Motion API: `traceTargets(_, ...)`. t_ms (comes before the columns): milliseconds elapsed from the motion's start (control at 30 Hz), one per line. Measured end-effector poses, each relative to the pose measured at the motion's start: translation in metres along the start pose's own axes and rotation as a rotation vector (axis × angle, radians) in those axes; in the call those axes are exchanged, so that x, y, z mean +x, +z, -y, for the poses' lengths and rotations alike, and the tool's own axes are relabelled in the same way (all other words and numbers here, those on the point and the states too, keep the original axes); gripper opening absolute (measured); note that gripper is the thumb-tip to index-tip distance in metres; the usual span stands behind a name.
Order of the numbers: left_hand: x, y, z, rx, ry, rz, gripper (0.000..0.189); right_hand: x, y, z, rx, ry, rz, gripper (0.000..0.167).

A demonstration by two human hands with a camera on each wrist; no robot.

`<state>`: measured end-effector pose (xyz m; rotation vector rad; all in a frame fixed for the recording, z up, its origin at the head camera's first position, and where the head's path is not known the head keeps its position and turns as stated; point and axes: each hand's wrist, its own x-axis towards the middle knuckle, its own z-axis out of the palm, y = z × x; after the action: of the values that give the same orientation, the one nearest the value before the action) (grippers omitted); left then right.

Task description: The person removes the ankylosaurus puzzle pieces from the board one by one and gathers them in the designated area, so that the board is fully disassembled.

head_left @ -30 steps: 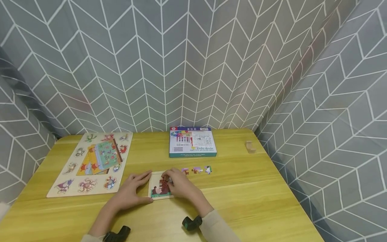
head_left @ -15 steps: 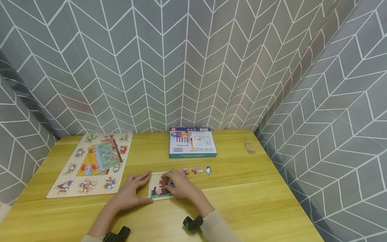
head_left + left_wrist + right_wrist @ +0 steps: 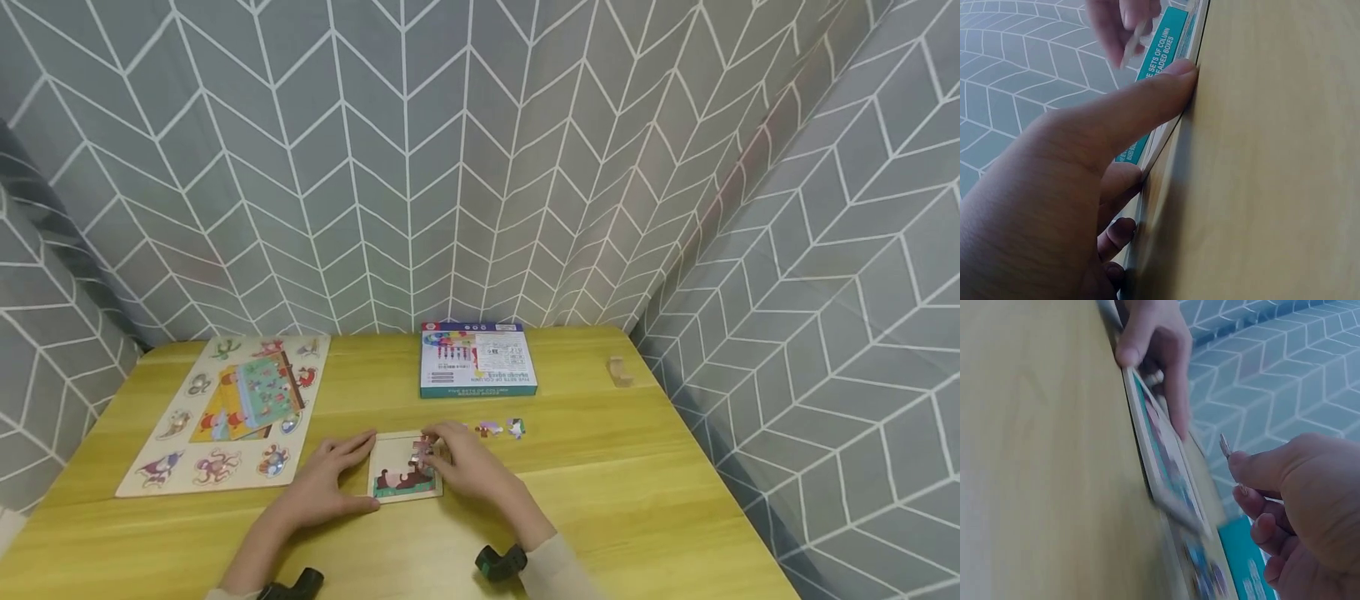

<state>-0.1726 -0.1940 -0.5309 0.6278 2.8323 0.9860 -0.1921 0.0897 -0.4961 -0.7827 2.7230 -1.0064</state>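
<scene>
A small square puzzle tray (image 3: 390, 454) lies on the table, its bottom row filled with brown and green picture pieces and its upper left bare. My left hand (image 3: 326, 479) holds the tray's left side, thumb at the near corner and index finger at the far one. Over the tray's right side, my right hand (image 3: 468, 462) pinches a brown jigsaw piece (image 3: 422, 450) between thumb and fingers. In the right wrist view that piece (image 3: 1225, 447) appears thin and edge-on, raised above the tray. Loose jigsaw pieces (image 3: 516, 427) lie just beyond the right hand, partly hidden by it.
A flat box (image 3: 478, 362) lies at the back middle. To the left is a large peg board (image 3: 168, 475) with sea animals, two picture cards (image 3: 262, 387) lying on it. A small wooden block (image 3: 620, 372) sits at the back right. Patterned curtains (image 3: 450, 167) surround the table.
My right hand has shifted right with the brown jigsaw piece, baring more of the tray's middle. It now hides one loose piece seen earlier. The left hand stays in place.
</scene>
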Motion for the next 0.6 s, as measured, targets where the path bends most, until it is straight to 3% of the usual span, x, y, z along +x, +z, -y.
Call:
traceTargets(333,-0.002,0.000,0.003,-0.006,0.008,0.008,0.106,-0.053,-0.028,-0.051,-0.024,0.069,-0.119,0.038)
traceTargets(600,0.001,0.001,0.003,0.003,0.009,0.004,0.105,-0.063,-0.038,-0.072,-0.010,0.084,-0.137,0.037)
